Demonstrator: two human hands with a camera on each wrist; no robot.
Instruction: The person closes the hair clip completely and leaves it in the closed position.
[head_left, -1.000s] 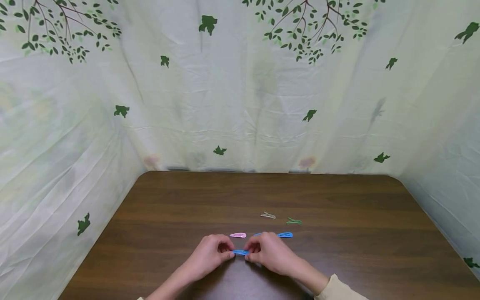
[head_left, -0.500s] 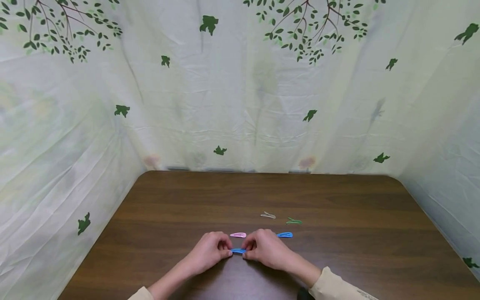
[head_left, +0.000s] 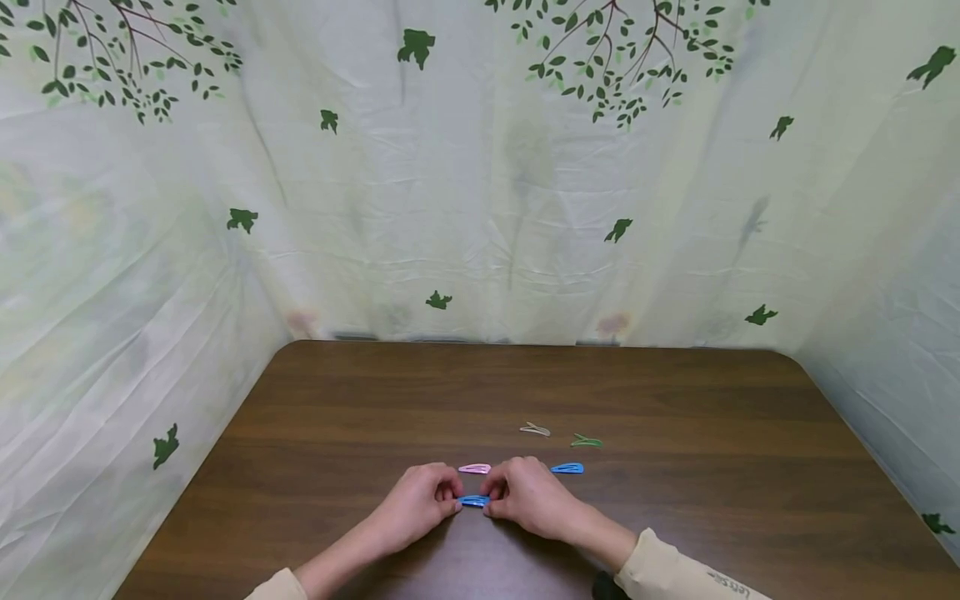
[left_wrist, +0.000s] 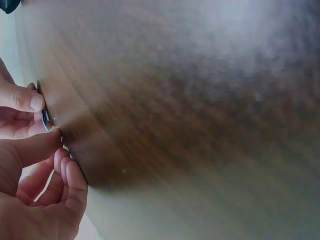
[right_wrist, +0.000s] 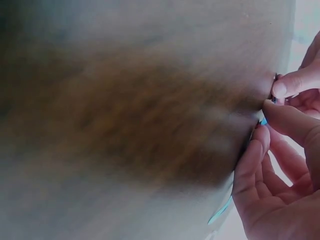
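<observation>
A blue snap hair clip (head_left: pixel 473 501) lies crosswise between my two hands, low over the near middle of the table. My left hand (head_left: pixel 415 510) pinches its left end between thumb and fingers. At the other end, my right hand (head_left: pixel 534 498) pinches it the same way. In the left wrist view only a sliver of the clip (left_wrist: pixel 45 120) shows between the fingertips. The right wrist view gives a small blue bit of this clip (right_wrist: pixel 263 121). Fingers cover both ends, so I cannot tell whether the clip is snapped open or closed.
Just behind the hands lie a pink hair clip (head_left: pixel 475 469) and a second blue hair clip (head_left: pixel 567 468). Farther back are a whitish clip (head_left: pixel 535 429) and a green clip (head_left: pixel 587 441), both with arms spread. The brown table (head_left: pixel 360 400) meets a patterned curtain (head_left: pixel 480 208).
Both hands have shifted slightly left and away from me with the blue clip between them. A bit of blue behind my right hand is now covered. The other clips lie unmoved.
</observation>
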